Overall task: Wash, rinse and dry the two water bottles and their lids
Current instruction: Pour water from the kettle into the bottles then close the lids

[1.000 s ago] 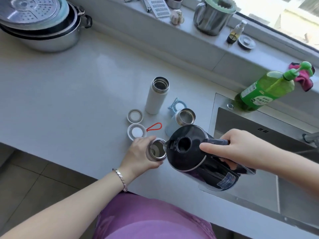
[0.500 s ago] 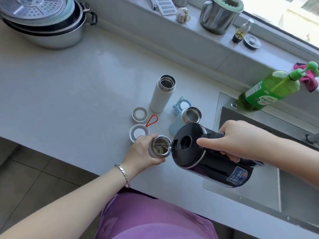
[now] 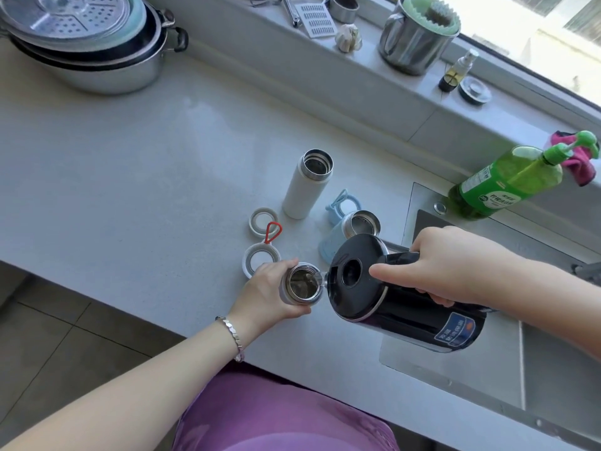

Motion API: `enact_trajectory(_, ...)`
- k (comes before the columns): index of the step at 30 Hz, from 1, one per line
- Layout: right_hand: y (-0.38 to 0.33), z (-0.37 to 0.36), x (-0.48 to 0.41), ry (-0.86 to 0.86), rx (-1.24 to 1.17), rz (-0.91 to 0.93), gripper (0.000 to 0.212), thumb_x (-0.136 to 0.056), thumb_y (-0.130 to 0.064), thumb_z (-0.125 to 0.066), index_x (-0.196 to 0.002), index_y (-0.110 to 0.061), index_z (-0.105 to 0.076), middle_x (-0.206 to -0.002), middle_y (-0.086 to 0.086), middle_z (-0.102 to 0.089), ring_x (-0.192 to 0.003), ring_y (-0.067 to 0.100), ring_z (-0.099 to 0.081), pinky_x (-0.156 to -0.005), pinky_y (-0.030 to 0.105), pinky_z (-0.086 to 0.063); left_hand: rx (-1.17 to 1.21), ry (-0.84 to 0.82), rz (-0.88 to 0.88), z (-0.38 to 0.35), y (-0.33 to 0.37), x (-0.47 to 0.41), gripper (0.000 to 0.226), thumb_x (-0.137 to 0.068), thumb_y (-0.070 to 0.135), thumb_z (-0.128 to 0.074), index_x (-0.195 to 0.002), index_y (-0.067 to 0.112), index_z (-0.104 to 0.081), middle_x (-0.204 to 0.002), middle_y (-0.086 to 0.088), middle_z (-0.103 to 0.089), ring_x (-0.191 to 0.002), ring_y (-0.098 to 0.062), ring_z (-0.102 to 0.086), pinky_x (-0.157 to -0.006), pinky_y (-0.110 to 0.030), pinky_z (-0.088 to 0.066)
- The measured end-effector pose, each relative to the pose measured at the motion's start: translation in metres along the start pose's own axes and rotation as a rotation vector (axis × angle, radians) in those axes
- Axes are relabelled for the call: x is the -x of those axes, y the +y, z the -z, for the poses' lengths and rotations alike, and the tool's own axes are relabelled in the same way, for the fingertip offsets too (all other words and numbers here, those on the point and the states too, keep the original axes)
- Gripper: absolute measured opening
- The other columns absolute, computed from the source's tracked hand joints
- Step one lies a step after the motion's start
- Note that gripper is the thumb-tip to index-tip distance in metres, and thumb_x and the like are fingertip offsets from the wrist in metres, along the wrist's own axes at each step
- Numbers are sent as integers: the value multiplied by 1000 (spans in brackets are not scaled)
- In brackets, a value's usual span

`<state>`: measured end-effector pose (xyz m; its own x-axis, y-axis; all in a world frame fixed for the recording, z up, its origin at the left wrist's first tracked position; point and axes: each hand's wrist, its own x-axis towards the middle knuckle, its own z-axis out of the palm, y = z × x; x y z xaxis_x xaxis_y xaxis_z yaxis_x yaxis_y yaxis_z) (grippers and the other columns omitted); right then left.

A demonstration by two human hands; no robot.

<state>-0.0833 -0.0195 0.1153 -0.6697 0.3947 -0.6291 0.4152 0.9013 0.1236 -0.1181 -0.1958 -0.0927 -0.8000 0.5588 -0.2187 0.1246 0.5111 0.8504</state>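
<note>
My left hand grips a small steel bottle standing near the counter's front edge. My right hand holds the handle of a black electric kettle, tilted with its spout over that bottle's mouth; water runs in. A white bottle stands open behind. A light blue bottle stands open beside the kettle, its blue lid behind it. Two white ring lids lie left, one with a red loop.
The sink lies to the right, with a green soap bottle and a pink cloth at its back. Stacked steel pots sit far left. The sill holds a steel mug, a grater and a small bottle.
The kettle's spout has moved closer over the small steel bottle and water now pours into it. My left hand keeps its grip on the bottle.
</note>
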Motion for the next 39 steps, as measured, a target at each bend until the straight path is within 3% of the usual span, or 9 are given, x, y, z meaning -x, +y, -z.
enact_trajectory(7, 0, 0, 3, 4, 11, 9, 60, -73, -66, -47, -41, -15, -47, -38, -2, -57, -42, 11, -54, -54, 24, -45, -20, 1, -4, -1, -1, -1, 84, -57, 26, -88, -130, 14, -51, -123, 1, -56, -116, -15, -47, -95, -12, -29)
enact_trajectory(18, -7, 3, 5, 6, 59, 23, 62, -74, -66, -46, -38, -16, -43, -34, -3, -54, -45, 12, -56, -58, 24, -47, -22, 3, -2, 1, 0, -1, 82, -57, 28, -88, -130, 16, -51, -121, 2, -56, -116, -14, -47, -97, -15, -31)
enact_trajectory(26, -14, 8, 5, 29, 104, 31, 63, -75, -67, -46, -37, -16, -43, -33, -3, -52, -42, 11, -55, -52, 23, -43, -36, -2, -10, 1, -2, -1, 84, -56, 28, -88, -130, 15, -51, -125, 1, -56, -118, -17, -47, -100, -20, -33)
enact_trajectory(32, -19, 12, 7, 38, 133, 36, 62, -75, -68, -46, -40, -16, -44, -30, -5, -50, -42, 8, -52, -51, 22, -42, -37, -6, -13, 1, -2, -2, 84, -56, 29, -88, -130, 15, -51, -123, 1, -57, -117, -17, -47, -97, -16, -31)
enact_trajectory(39, -24, 13, 6, 33, 151, 31, 61, -75, -68, -45, -45, -15, -45, -40, -2, -57, -48, 11, -55, -52, 22, -42, -33, -10, -16, 1, -2, -2, 83, -56, 29, -88, -130, 15, -51, -123, 1, -57, -117, -16, -47, -96, -14, -30)
